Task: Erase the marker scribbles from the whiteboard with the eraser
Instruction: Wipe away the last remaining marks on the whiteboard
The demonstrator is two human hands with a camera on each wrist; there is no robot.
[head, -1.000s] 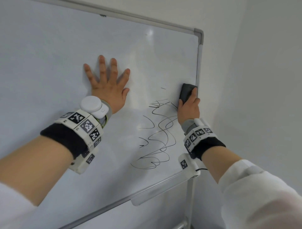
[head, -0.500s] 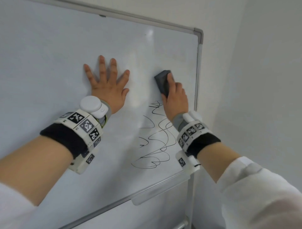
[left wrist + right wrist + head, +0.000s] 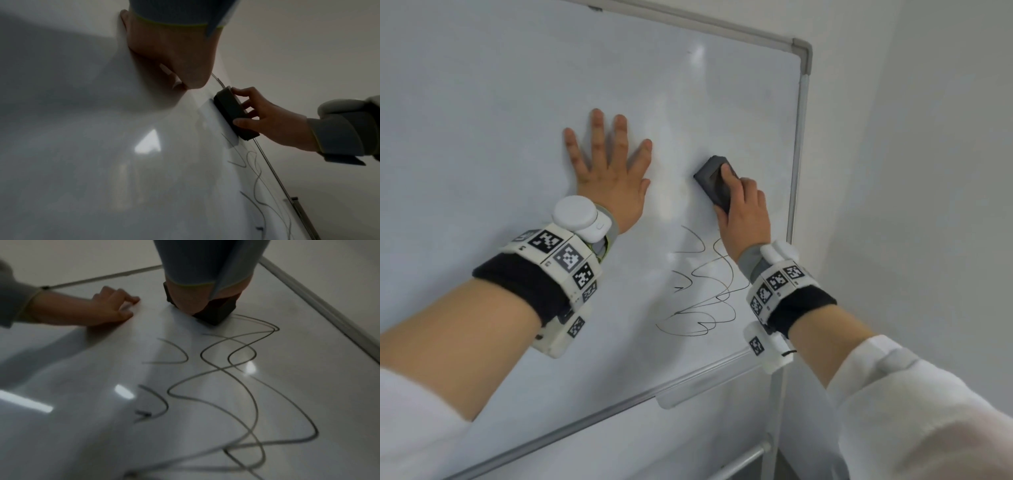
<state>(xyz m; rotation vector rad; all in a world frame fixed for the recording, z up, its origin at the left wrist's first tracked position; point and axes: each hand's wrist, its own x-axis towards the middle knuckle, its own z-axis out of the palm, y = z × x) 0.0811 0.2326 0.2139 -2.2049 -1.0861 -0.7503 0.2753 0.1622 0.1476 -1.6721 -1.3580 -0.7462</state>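
My right hand [image 3: 744, 212] fingers [image 3: 243, 121] clamp the eraser [image 3: 714, 183] against the whiteboard [image 3: 517, 102], just above the scribbles [image 3: 705, 291]; my left hand [image 3: 607, 171] lies flat, fingers spread.

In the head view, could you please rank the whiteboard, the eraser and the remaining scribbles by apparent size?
1. whiteboard
2. scribbles
3. eraser, partly covered by the right hand

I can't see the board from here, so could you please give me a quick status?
Left hand flat on whiteboard. Right hand grips eraser, pressed above the scribbles. Most scribbles remain. Nothing in the way.
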